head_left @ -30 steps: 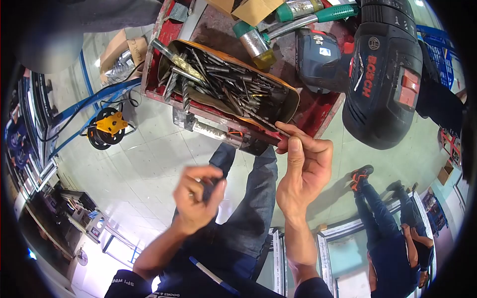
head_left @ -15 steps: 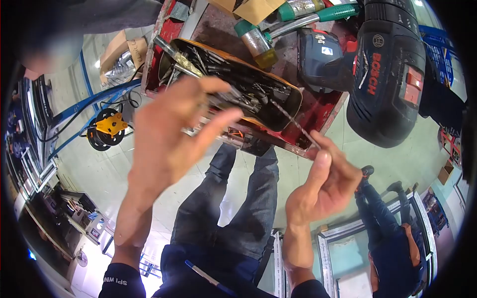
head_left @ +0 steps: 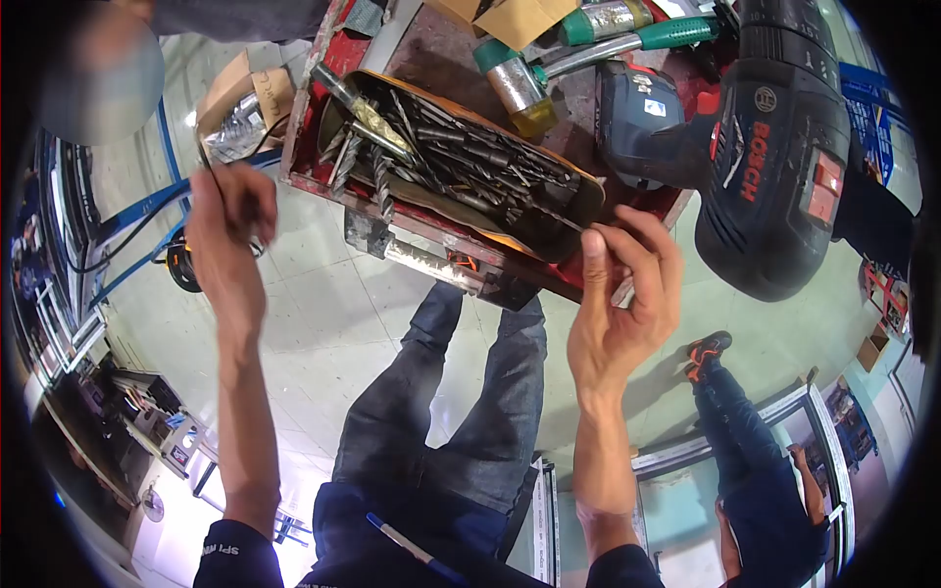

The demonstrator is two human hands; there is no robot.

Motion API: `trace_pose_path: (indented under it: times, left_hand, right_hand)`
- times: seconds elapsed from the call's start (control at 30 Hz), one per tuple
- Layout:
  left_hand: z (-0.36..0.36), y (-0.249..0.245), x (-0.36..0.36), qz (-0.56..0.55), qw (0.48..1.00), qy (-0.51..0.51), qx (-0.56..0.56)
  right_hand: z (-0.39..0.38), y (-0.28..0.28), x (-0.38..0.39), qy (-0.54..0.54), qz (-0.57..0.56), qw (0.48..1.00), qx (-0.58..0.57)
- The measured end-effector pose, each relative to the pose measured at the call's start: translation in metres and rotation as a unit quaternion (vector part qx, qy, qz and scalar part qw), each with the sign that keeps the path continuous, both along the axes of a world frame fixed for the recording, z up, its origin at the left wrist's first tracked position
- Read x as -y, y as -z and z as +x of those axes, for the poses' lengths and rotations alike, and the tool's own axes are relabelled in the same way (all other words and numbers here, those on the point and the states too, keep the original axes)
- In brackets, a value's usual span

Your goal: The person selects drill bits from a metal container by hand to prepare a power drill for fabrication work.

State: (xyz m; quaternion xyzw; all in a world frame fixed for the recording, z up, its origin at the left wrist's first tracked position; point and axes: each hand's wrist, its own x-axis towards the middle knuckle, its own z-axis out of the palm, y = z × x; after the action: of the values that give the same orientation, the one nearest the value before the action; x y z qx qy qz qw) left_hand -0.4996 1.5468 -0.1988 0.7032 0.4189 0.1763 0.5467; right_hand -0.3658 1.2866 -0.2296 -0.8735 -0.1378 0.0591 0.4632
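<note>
My right hand [head_left: 627,314] pinches a thin drill bit [head_left: 566,220] between thumb and fingers, its far end reaching over the metal box's right end. The long, open-topped box [head_left: 578,196] is filled with dark drill bits [head_left: 441,147]. Two thick spiral bits [head_left: 381,181] stick out over its near left edge. A metal rod with a yellowish middle [head_left: 363,113] lies across its left end. Left of the box, in the air, is my left hand [head_left: 230,255], its fingers curled and smeared by motion; a thin dark line shows above them.
The box rests on a worn red tray [head_left: 647,216]. Beside it lie a green-handled hammer [head_left: 608,44] and a large Bosch drill [head_left: 769,167] with its battery towards the box. A cardboard box [head_left: 240,108] and a cable reel [head_left: 181,263] are at left; another person [head_left: 755,461] stands lower right.
My left hand has swung left, away from over the box, uncovering the bits. My right hand has moved slightly up and left with the drill bit in its fingers.
</note>
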Motion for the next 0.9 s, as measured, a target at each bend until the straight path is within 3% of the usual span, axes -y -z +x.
trace_pose_path:
  times: [0.17, 0.27, 0.3, 0.43, 0.5, 0.57, 0.63, 0.9]
  left_hand:
    - [-0.072, 0.034, 0.077, -0.293, 0.946, -0.115, 0.079]
    - [-0.090, 0.033, 0.143, -0.365, 0.922, -0.132, -0.015]
    - [-0.091, 0.029, 0.161, -0.402, 0.907, -0.122, -0.028]
    - [-0.097, 0.013, 0.200, -0.420, 0.898, 0.036, -0.125]
    - [-0.098, 0.011, 0.207, -0.436, 0.894, 0.047, -0.091]
    - [-0.098, 0.010, 0.202, -0.417, 0.900, 0.056, -0.111]
    - [-0.104, 0.011, 0.195, -0.395, 0.909, 0.056, -0.122]
    - [-0.124, 0.028, 0.176, -0.374, 0.916, -0.010, -0.141]
  right_hand:
    - [0.014, -0.005, 0.003, -0.056, -0.120, 0.985, 0.113]
    - [0.012, -0.005, -0.007, -0.074, -0.032, 0.997, 0.014]
    - [0.014, -0.003, -0.009, -0.099, -0.048, 0.993, 0.032]
    - [0.024, -0.009, -0.025, -0.170, -0.152, 0.965, 0.129]
    - [0.021, -0.023, -0.036, -0.180, -0.243, 0.939, 0.162]
    - [0.024, -0.010, -0.041, -0.265, -0.135, 0.944, 0.146]
    - [0.021, -0.007, -0.048, -0.293, -0.190, 0.935, 0.068]
    - [0.046, 0.005, -0.063, -0.416, -0.257, 0.869, 0.078]
